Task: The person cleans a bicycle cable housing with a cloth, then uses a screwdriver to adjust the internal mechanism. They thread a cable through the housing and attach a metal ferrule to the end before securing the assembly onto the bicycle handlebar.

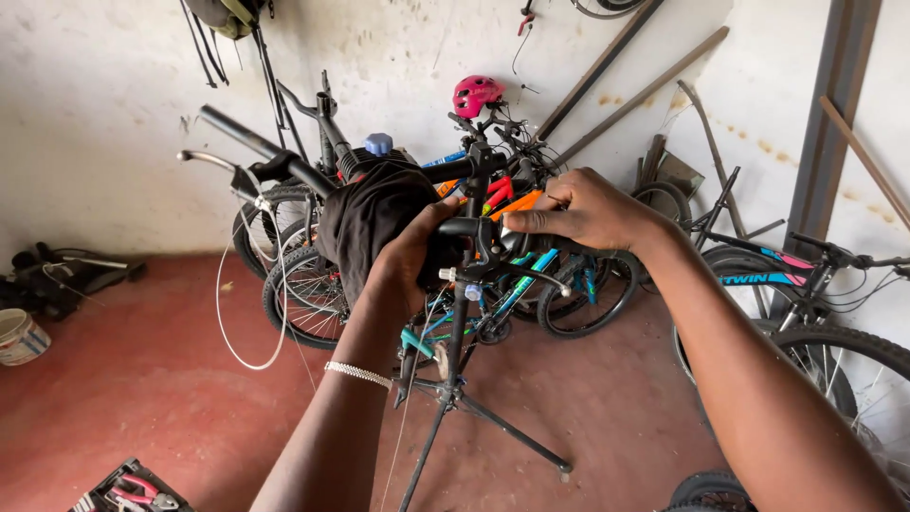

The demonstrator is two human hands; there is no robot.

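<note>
The person holds a bicycle handlebar [284, 156] that is raised to chest height on a repair stand [455, 379], so both hands can work on it without bending down. The left hand [412, 256] is closed around the black grip end of the bar, beside a dark cloth [365, 223] that hangs over the stem area; this hold seems to keep the bar from turning. The right hand [583, 210] comes from the other side, and its fingertips are pinched together on a small part at the brake lever clamp [488, 242]; what exactly is between them is too small to tell. A thin white cable [227, 322] hangs in a loose loop from the bar down toward the red floor [142, 379]. Behind the stand several bicycles [569, 294] lean close together against the wall, with a pink helmet [474, 93] on top of one, so there is little room to push forward. Another bicycle wheel [853, 379] stands near the right arm. To the left the floor gives more room, with only a white bucket [19, 337] at the edge and an open tool case [128, 491] with red pliers near the lower edge.
</note>
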